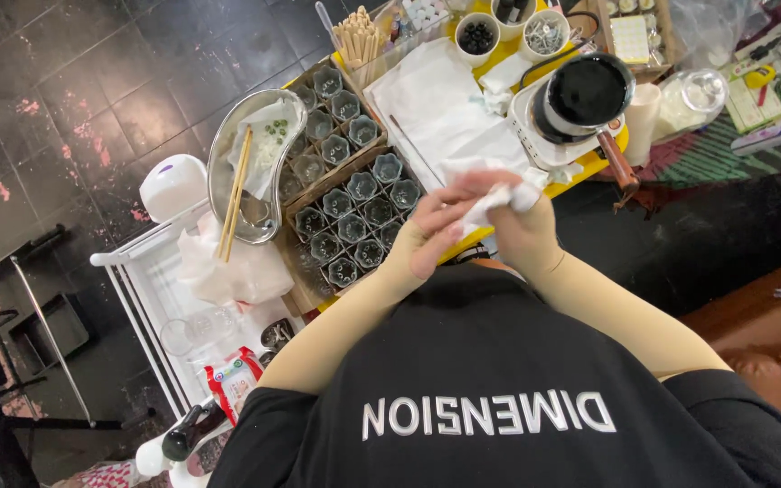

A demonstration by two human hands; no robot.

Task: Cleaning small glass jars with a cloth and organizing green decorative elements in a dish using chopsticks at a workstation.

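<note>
My left hand (427, 237) and my right hand (524, 237) meet in front of my chest, just above my black shirt. Both are closed on a crumpled white tissue (502, 192), which the fingers pinch and wrap between them. The hands hover over the near edge of a yellow table (589, 172), next to a cardboard box of several small glass cups (354, 210).
A metal bowl (259, 136) with wooden chopsticks (235, 194) lies left of the cups. A black pot (585, 90) sits on a white burner, a white cloth (431, 104) beside it. Sticks and small bowls (477, 36) stand behind. A white cart (151, 271) is at left, a brown sofa (752, 334) at right.
</note>
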